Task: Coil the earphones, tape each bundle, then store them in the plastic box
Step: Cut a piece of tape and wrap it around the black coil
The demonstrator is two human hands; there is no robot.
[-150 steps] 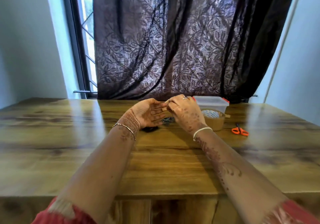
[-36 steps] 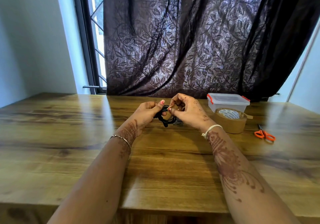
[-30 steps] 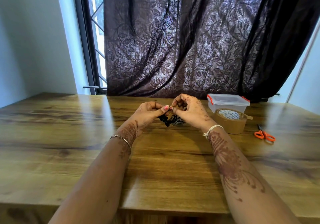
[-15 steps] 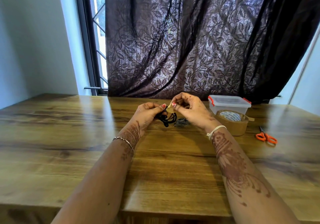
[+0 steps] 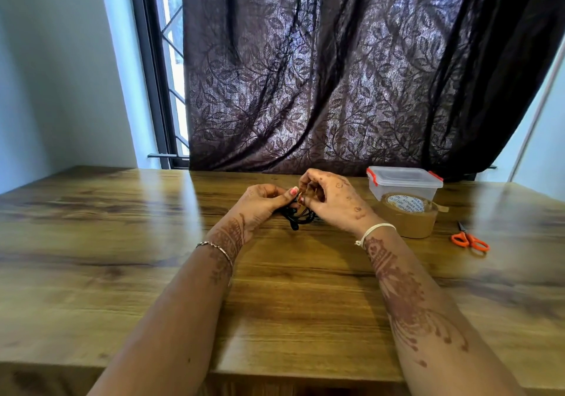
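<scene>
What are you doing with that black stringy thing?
Both hands are working on a coiled bundle of black earphones just above the wooden table. The left hand pinches the bundle while the right hand fiddles at its top, probably pressing on a bit of tape. Off to the right sit a roll of brown tape, a plastic box with its lid on, and orange scissors. Nothing has gone into the box that I can see.
</scene>
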